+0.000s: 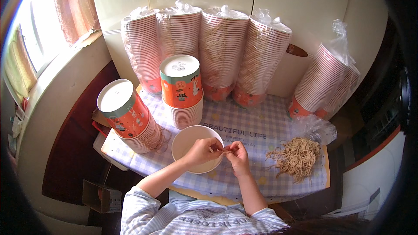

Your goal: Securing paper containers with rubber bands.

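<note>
While both hands meet over the near edge of the desk (244, 126), they're pinching the same little tan string piece (225, 149) between them. The left hand (202, 151) has thumb and fingers closed together on one end, and the right hand (237, 153) is pinched on the other end, so fingertips almost touch. It's too small to say exactly what the piece is, but it looks like the same stuff as the tangled pile of tan strings (296, 157) sitting near the right edge of the desk, with a crumpled clear plastic bag (314, 128) just behind it.

Right under the hands is an open white paper bowl (187, 141), mouth up. Behind it is a stack of upside-down bowls (182, 91) with orange printed sides, and a second stack (128, 115) leans over at the left edge. Along the back edge, against the wall, are tall bagged stacks of bowls (217, 52), plus another bagged stack (324, 80) tilted at the back right corner. The desk has a lilac checked cloth.
</note>
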### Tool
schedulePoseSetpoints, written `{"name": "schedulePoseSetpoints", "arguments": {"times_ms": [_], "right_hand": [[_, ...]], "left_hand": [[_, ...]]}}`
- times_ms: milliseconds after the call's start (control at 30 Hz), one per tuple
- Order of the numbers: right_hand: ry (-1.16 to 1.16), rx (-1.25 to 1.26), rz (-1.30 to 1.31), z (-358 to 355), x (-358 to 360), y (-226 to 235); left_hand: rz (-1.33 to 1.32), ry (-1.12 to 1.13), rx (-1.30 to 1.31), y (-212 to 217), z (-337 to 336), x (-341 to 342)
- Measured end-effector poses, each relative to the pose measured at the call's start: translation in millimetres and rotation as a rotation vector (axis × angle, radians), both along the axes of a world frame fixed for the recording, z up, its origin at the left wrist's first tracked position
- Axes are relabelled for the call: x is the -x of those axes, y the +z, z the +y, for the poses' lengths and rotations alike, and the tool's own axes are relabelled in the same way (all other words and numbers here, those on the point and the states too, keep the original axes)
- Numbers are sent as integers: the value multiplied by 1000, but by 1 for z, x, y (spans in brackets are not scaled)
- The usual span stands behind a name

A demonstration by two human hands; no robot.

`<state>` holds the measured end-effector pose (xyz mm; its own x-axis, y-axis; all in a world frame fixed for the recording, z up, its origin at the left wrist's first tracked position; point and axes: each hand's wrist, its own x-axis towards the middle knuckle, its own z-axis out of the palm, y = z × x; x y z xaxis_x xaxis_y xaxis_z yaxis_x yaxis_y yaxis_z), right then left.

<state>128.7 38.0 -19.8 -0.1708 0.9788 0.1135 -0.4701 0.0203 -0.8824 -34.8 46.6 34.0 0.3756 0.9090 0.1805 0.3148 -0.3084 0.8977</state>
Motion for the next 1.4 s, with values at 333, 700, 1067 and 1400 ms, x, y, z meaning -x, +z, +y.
{"name": "schedulePoseSetpoints", "arguments": {"times_ms": [333,700,1067,1400], "right_hand": [[-19,-26,-39,-1,0,1],[-69,-51,-151,-1,-1,0],[-45,-77,-169,-2,-14,4],[-263,-552,-670,-13,-11,28]], "left_hand": [[38,19,11,4,-1,-2],[18,-30,4,-8,4,2],[-248,-225,573,-8,7,9],[-353,-298,650,-10,9,10]]}}
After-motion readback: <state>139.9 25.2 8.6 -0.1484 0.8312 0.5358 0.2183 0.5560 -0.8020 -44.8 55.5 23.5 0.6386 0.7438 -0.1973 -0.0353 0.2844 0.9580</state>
